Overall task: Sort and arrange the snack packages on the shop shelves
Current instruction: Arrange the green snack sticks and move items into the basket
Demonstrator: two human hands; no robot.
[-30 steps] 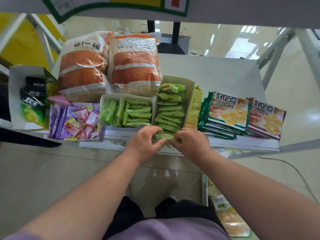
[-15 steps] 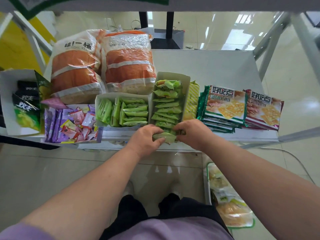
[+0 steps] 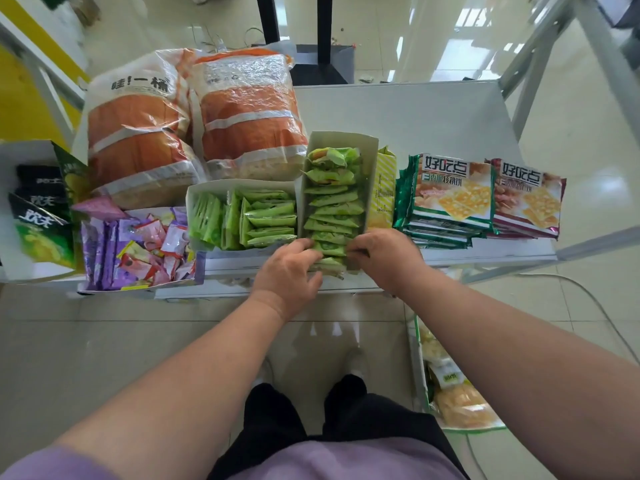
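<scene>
2 hands work at the front end of the upright white carton (image 3: 370,157) on the shelf (image 3: 415,112). The left hand (image 3: 289,271) and the right hand (image 3: 388,256) each curl their fingers onto opposite ends of the frontmost green sachets (image 3: 329,247), so each grip is clamped on that small bundle from its own side. Holding from both ends is judged to keep the slippery wrappers square while they are pressed back into the row.

The remaining green sachets in this carton lie shingled, each overlapping the one behind it, which keeps the row from toppling forward out of the open front. The carton stands lengthwise, front to back, with its open end at the shelf edge for access.

A second white carton (image 3: 242,188) sits just to the left, touching the first, with its green sachets standing on edge in 2 groups. A tray of mixed purple and pink sweets (image 3: 138,247) lies further left. 2 large orange bags (image 3: 138,133) stand at the back, where their bulk does not block the smaller goods. A yellow striped pack (image 3: 384,188) leans against the right wall of the carton, and 2 stacks of cracker packs (image 3: 450,195) lie flat to the right, labels up.

The step in hand is judged to be closing up the front of the row.
</scene>
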